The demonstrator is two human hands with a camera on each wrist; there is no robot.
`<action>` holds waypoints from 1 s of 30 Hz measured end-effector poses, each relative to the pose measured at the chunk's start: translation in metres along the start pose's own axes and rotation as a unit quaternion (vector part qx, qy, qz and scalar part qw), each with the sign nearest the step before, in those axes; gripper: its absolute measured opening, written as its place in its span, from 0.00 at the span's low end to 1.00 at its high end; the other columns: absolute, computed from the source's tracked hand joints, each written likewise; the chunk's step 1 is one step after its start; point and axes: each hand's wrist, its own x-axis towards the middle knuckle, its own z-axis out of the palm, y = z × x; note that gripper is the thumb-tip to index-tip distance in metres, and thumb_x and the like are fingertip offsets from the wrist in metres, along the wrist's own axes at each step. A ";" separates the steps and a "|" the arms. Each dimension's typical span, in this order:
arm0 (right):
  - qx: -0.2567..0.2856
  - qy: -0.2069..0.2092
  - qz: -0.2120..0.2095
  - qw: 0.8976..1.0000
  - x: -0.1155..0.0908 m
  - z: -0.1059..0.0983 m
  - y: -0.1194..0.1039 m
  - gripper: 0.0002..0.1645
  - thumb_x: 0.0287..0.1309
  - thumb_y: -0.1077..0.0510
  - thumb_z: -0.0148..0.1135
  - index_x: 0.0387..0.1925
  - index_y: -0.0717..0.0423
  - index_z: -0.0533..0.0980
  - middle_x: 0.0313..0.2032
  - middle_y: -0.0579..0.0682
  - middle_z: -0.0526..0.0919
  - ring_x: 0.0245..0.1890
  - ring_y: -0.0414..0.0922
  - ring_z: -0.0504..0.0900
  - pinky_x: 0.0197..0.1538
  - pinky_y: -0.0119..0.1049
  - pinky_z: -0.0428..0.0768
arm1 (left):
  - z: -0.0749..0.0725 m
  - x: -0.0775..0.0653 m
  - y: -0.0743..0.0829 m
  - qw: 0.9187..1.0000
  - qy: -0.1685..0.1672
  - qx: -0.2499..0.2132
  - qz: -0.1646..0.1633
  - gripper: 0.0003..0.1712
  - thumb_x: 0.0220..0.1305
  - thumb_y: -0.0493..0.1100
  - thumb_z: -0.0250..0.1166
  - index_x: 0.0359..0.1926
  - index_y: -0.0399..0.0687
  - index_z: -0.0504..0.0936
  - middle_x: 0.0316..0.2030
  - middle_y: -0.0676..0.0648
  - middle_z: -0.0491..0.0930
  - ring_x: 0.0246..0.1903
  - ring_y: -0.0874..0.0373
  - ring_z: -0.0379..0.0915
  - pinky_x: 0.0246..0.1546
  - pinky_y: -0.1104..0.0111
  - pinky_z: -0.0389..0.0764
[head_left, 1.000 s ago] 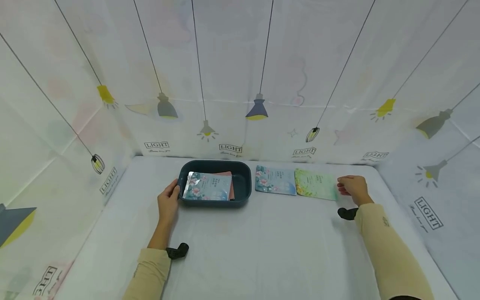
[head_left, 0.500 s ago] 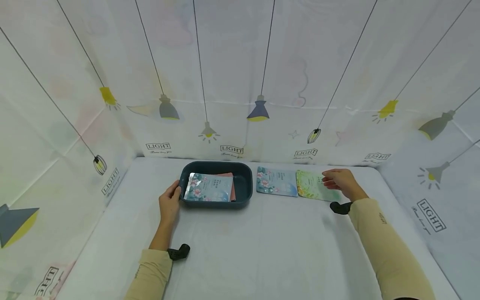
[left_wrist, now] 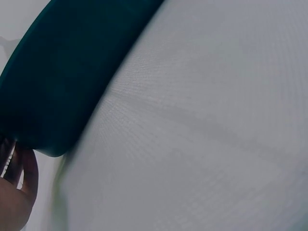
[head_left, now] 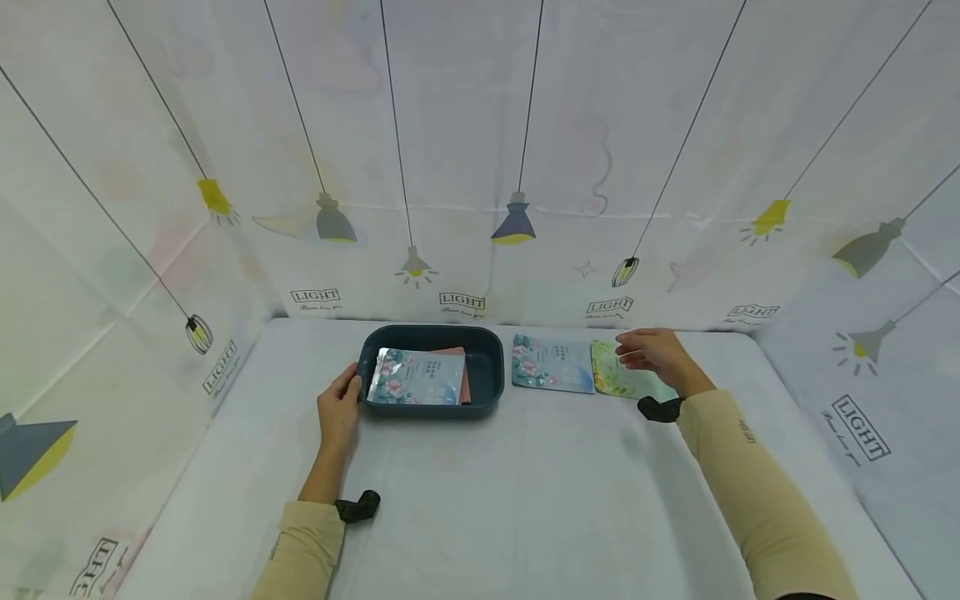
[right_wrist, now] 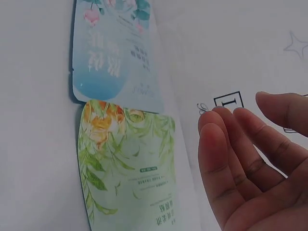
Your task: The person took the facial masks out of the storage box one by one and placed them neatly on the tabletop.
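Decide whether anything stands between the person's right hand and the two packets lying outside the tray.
Nothing visible does. The right hand is empty, and its wrist view shows no object between it and the green packet or adjoining blue packet. The dark tray lies farther left, out of the way.

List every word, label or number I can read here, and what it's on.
"LIGHT": repeated in frames across the patterned backdrop; script beneath too small to read.
Loose blue packet: characters too blurred to read.
Green packet: characters too small to read.
Blue packet in the tray: print too small to read.
Left sleeve and right sleeve: tiny marks, unreadable.
No readable numbers.
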 end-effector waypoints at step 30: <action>0.000 -0.051 -0.069 0.996 -0.008 0.087 -0.064 0.25 0.68 0.55 0.56 0.58 0.71 0.71 0.48 0.64 0.81 0.39 0.47 0.84 0.48 0.37 0.85 | 0.000 -0.001 0.001 1.000 -0.003 -0.003 -0.009 0.24 0.75 0.44 0.51 0.67 0.42 0.70 0.67 0.43 0.70 0.68 0.54 0.65 0.62 0.75 0.71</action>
